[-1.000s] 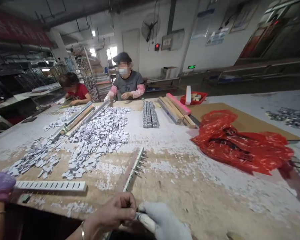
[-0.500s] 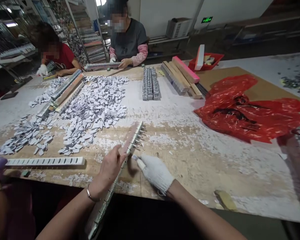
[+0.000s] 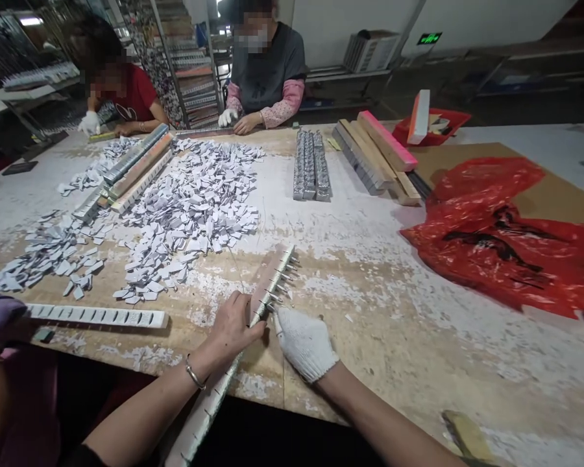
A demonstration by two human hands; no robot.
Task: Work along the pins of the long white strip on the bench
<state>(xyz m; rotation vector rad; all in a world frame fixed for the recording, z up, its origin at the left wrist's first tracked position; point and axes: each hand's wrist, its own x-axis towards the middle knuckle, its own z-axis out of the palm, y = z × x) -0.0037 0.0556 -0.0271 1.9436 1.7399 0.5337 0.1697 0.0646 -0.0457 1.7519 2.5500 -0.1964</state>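
**My bare left hand (image 3: pixel 231 329) and white-gloved right hand (image 3: pixel 305 340), together a second ago, now flank a long pale bar (image 3: pixel 268 280)**

It slants across the worn wooden table's (image 3: pixel 355 370) near edge. My left fingers wrap it closely; my right ones curl beside its dark metal pins (image 3: pixel 284 276), holding what, if anything, I can't tell. Beyond lie heaped small white pieces (image 3: pixel 209 194). Dark print on a co-worker's grey shirt (image 3: pixel 277 68) and the lit green sign (image 3: pixel 429 39) are too small to read.

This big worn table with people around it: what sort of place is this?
Probably a factory workshop: heaps of small white pieces lie on the table, two people work at its far side, and a loaded rack stands behind them.
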